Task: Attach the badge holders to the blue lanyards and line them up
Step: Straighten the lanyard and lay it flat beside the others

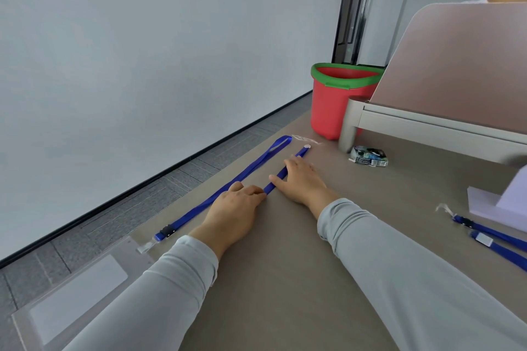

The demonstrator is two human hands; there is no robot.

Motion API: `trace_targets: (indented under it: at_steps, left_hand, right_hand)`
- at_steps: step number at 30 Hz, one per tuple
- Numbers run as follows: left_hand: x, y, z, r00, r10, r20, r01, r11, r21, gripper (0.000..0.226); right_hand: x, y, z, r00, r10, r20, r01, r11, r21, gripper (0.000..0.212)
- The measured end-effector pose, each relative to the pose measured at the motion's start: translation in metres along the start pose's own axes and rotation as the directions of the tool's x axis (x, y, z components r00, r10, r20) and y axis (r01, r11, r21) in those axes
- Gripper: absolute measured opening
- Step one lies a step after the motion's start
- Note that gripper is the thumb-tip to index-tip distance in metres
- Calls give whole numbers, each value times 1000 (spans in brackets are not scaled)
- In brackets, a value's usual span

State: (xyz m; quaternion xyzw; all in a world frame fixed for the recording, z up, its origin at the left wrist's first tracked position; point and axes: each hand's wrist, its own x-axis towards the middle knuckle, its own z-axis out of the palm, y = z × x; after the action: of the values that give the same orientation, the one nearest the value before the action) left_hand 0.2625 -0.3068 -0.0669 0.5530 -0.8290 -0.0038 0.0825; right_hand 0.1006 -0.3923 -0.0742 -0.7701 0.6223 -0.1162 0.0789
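Under left hand and right hand lies a blue lanyard (whitish-tipped, perhaps).

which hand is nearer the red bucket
Right. The right hand lies flat on the blue fabric lanyard, closer to the red plastic bucket; the left hand sits farther back.

Red bucket, green rim, at table far end; printed carton near divider post.
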Motion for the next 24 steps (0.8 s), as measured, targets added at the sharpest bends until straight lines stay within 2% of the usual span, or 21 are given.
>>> trace_targets:
  at_steps: [3,8,12,17,24]
  left_hand:
    - [0,1,-1,1000,1,6,-1,1000,19,45]
    - [0,5,-7,1000,-3,23,2,1000,30,45]
    - [-4,10,-21,998,-65,11,65,998,-7,49]
    - [-31,6,-36,990,-134,-40,134,991,6,42]
    - [-108,-2,-49,964,-266,-8,266,962,59,32]
  right_hand:
    - [2,2,3,998,62,-8,-62,998,-16,72]
    - [-3,0,-2,998,62,-5,-61,998,29,69]
    - [-22,-7,-14,999,-8,-39,12,994,107,58]
    - [-57,-37,-13,987,-152,-46,155,984,83,38]
    - [-104,-77,-10,974,-216,-69,221,973,70,34]
